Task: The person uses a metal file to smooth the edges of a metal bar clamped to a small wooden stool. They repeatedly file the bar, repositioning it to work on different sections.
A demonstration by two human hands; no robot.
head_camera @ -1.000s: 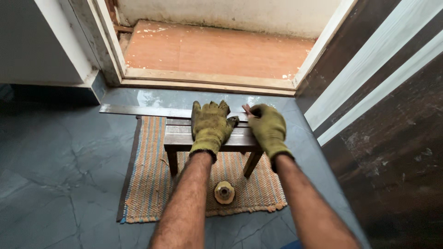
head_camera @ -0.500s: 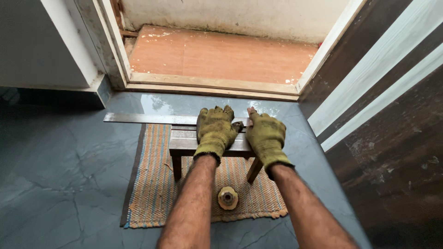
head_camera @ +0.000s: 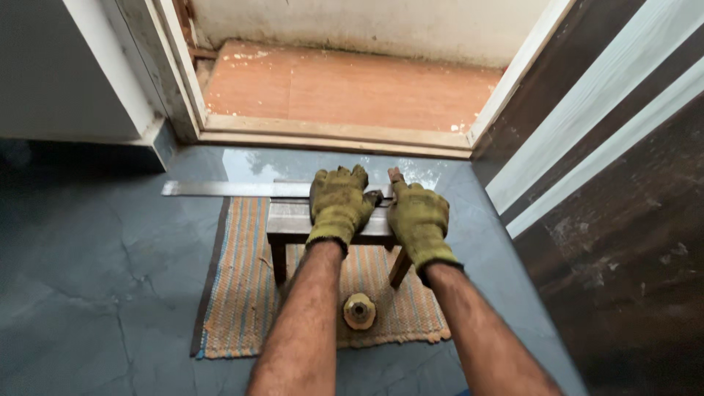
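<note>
Stool (head_camera: 293, 220), a small wooden one with a pale slatted top, stands on a striped woven mat (head_camera: 242, 293) on the grey floor (head_camera: 95, 293), just inside a doorway whose wooden threshold (head_camera: 330, 136) runs across ahead of it. Both of the person's hands wear worn yellow-green gloves with cut-off fingertips and rest on the stool's top. The left hand (head_camera: 337, 205) lies flat, palm down, its grip spread wide over the slats and pressing rather than pinching anything. The right hand (head_camera: 418, 216) sits just beside it at the stool's right end, fingers loosely curled over the edge; a bare fingertip pokes up toward the doorway, and I cannot tell whether that grip closes on anything beneath the glove. A long flat metal strip (head_camera: 220, 188) lies across the floor behind the stool, parallel to the threshold, its right part running under or behind the hands, so where it ends is hidden. Between the person's forearms, on the mat in front of the stool, sits a small round brass-coloured fitting (head_camera: 359, 310) with a dark hollow at its centre; what is inside the hollow is too small to make out. A dark wooden door panel (head_camera: 623, 242) with pale stripes stands to the right.
</note>
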